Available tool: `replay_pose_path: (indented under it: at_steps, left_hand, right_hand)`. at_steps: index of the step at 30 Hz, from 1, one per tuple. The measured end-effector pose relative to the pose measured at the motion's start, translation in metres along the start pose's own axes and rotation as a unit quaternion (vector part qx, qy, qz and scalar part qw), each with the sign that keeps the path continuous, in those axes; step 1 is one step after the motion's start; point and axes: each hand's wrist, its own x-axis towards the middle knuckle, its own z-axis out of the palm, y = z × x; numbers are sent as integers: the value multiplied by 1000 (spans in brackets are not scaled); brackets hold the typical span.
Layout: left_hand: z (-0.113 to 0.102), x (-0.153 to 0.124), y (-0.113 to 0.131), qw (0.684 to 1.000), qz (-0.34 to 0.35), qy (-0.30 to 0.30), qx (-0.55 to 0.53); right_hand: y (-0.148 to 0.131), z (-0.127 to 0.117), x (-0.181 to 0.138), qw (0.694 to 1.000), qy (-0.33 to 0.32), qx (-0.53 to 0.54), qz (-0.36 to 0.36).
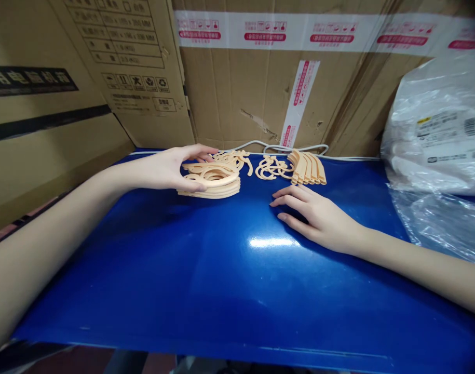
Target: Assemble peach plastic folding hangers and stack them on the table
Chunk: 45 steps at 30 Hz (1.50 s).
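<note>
My left hand is at the left end of a stack of beige curved plastic pieces, which look like hanger arms. The thumb lies against the stack's front side and the fingers curve over its back, so the pieces sit between them. Just behind lie loose, smaller beige pieces. My right hand rests on the blue tabletop with its fingers spread and nothing in them. Beyond its fingertips are several beige hooks and a row of beige curved tubes set side by side.
Cardboard boxes stand upright along the back and left of the blue tabletop. A white cable runs along the rear edge. Clear plastic bags with printed labels lie at the right. The table's front edge is near me.
</note>
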Motion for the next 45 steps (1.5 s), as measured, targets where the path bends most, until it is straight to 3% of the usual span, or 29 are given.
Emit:
replay_pose_path:
  at_steps: [45]
  left_hand:
    - [5, 0, 1, 1000, 11, -21, -12]
  right_hand:
    - [-2, -2, 2, 1000, 12, 6, 0]
